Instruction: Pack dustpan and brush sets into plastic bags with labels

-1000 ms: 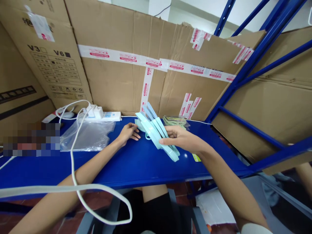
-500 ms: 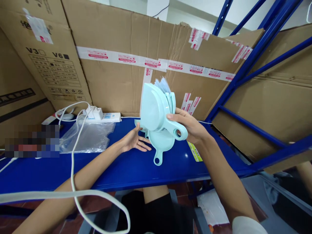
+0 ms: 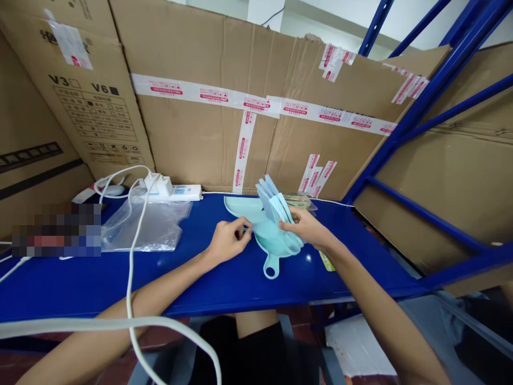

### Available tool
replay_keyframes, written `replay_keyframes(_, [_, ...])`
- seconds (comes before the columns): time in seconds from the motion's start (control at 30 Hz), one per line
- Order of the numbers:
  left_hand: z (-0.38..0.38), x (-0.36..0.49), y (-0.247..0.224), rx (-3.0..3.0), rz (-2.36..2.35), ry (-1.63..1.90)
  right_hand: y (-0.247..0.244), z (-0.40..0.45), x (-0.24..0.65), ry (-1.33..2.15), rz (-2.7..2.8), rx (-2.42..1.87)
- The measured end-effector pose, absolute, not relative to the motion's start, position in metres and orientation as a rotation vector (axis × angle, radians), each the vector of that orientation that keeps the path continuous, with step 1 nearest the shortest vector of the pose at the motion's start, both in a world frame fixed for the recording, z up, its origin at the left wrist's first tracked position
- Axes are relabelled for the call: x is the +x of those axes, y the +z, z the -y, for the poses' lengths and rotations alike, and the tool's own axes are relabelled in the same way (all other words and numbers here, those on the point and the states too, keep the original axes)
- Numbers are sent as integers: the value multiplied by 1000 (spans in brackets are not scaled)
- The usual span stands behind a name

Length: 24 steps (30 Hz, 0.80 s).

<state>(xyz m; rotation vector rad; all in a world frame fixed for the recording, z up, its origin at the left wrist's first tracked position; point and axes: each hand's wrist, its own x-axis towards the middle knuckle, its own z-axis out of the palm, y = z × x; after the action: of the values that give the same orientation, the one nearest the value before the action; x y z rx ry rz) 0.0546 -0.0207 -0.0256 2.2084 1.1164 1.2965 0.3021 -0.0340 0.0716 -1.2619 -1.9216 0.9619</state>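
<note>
My right hand (image 3: 306, 227) is closed around several stacked light-blue brushes (image 3: 276, 200), bristles up, just above the table. Below them lies a mint-green dustpan (image 3: 270, 270) with a holed handle toward the front edge. Another mint dustpan (image 3: 242, 206) lies behind it, to the left. At the left edge of the pile, my left hand (image 3: 232, 238) has thumb and forefinger pinched together; what they hold, if anything, is too blurred to make out.
Clear plastic bags (image 3: 152, 227) lie on the blue table (image 3: 192, 289) at left, by a white power strip (image 3: 186, 192). A white cable (image 3: 134, 251) hangs in the foreground. Behind stands cardboard (image 3: 192, 133). A green-yellow card (image 3: 326, 262) lies right.
My right hand has lowered and tilted the brushes; the dustpan that was held up with them is now down at the pile. My left hand has gone from spread fingers to a pinch.
</note>
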Motion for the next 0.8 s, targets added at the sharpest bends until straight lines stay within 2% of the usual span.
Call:
replay_keyframes(0.17, [29,54,-17,2408,-883,1354,61,43,309,608,2005,-1325])
replay_keyframes(0.33, [51,74,-19,2813,-436,878,64,43,324,263,1752,-1330])
replay_keyframes(0.47, [57,79,-24,2860,-486,688,55,26,334,59,1624,-1330])
replay_keyframes(0.8, [46,73,-21,2788,-729,888,20,-9,357,-146,1558,-1312])
